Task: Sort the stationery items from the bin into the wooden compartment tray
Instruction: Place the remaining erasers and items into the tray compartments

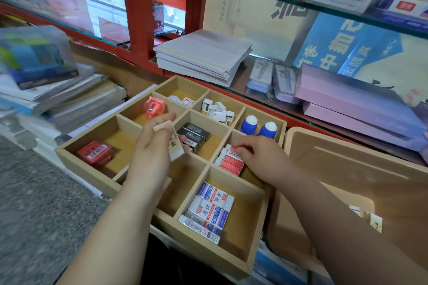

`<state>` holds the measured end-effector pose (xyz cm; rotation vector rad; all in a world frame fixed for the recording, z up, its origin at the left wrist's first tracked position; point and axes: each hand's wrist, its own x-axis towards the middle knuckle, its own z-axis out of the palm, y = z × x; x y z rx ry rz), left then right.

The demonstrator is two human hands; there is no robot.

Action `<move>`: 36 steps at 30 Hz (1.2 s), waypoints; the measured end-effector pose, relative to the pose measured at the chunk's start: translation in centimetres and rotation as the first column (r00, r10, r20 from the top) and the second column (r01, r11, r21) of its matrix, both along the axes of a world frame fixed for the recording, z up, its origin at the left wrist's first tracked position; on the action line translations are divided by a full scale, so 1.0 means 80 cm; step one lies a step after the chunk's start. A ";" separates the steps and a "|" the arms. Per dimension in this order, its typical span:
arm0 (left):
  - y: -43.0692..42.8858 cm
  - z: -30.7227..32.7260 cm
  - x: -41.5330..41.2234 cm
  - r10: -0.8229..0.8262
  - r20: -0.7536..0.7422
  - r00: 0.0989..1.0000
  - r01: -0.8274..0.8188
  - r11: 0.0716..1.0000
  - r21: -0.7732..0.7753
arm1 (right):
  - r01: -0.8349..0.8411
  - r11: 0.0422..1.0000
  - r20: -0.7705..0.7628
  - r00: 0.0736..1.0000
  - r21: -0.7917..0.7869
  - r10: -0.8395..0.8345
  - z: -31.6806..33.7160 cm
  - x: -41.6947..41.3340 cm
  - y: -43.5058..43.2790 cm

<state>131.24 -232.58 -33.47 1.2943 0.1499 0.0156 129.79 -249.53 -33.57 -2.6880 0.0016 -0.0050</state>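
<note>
The wooden compartment tray (pixel 254 259) lies in the middle of the head view. My left hand (pixel 152 146) holds two pale wooden blocks (pixel 177 146) above the tray's centre. My right hand (pixel 259 157) pinches a red-and-white eraser (pixel 231 152) on the stack in the right middle compartment. Other compartments hold blue-and-white erasers (pixel 209 211), black boxes (pixel 195 133), white clips (pixel 217 110), two blue-and-white bottles (pixel 258 125), a pink sharpener (pixel 154 104) and a red packet (pixel 95 152). The beige bin (pixel 347 169) stands to the right; a few items (pixel 375 222) show in it past my right arm.
A stack of notebooks (pixel 201 55) sits behind the tray. Pink boxes (pixel 361 109) and pastel cases (pixel 271 78) lie at the back right. Piled books and packages (pixel 51 90) crowd the left side. A glass shelf (pixel 301 0) with boxed goods runs overhead.
</note>
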 end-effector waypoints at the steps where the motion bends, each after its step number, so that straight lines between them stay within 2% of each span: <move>1: 0.006 0.000 -0.003 0.018 0.033 0.999 -0.018 1.000 0.020 | -0.009 1.000 0.035 0.999 -0.010 0.009 0.002 -0.001 0.002; 3: 0.019 0.002 -0.007 0.036 0.101 0.994 -0.042 0.998 0.055 | -0.026 0.999 0.137 0.990 0.034 0.021 0.011 -0.003 0.014; 5: 0.029 0.000 -0.007 0.029 0.170 0.985 -0.050 0.991 0.123 | -0.051 0.963 0.160 0.987 0.264 0.008 0.022 -0.004 0.038; 7: 0.039 -0.003 -0.006 -0.007 0.221 0.975 -0.021 0.992 0.125 | -0.077 0.853 0.091 0.995 0.516 0.034 0.031 -0.003 0.066; 8: 0.043 -0.004 -0.005 -0.026 0.240 0.970 0.002 0.995 0.099 | -0.084 0.800 0.054 0.996 0.594 0.064 0.033 -0.001 0.080; 12: 0.058 -0.008 -0.006 -0.048 0.244 0.969 0.037 0.998 0.049 | -0.064 0.732 -0.032 0.993 0.679 0.117 0.036 0.007 0.116; 15: 0.069 -0.014 -0.005 -0.043 0.240 0.970 -0.004 0.981 0.193 | -0.063 0.746 -0.034 0.993 0.663 0.114 0.034 0.011 0.120; 17: 0.074 -0.017 -0.005 -0.044 0.248 0.968 -0.035 0.951 0.308 | -0.062 0.778 -0.041 0.993 0.625 0.112 0.029 0.010 0.118; 20: 0.082 -0.017 -0.006 -0.010 0.291 0.957 -0.111 0.912 0.395 | -0.037 0.848 -0.035 0.997 0.529 0.065 0.019 0.008 0.113; 24: 0.094 -0.017 -0.004 0.013 0.281 0.960 -0.142 0.886 0.442 | -0.051 0.916 -0.034 0.997 0.397 0.070 0.007 0.005 0.122; 29: 0.098 -0.015 -0.005 -0.028 0.250 0.968 -0.097 0.875 0.475 | -0.052 0.910 -0.101 0.990 0.411 0.103 0.001 0.003 0.134; 34: 0.100 -0.018 -0.004 -0.078 0.212 0.974 -0.044 0.853 0.520 | -0.178 0.970 -0.057 0.980 0.163 0.189 -0.005 0.001 0.138; 36: 0.100 -0.022 -0.001 -0.112 0.202 0.973 -0.020 0.831 0.556 | -0.212 0.970 -0.048 0.974 0.119 0.219 -0.005 0.000 0.139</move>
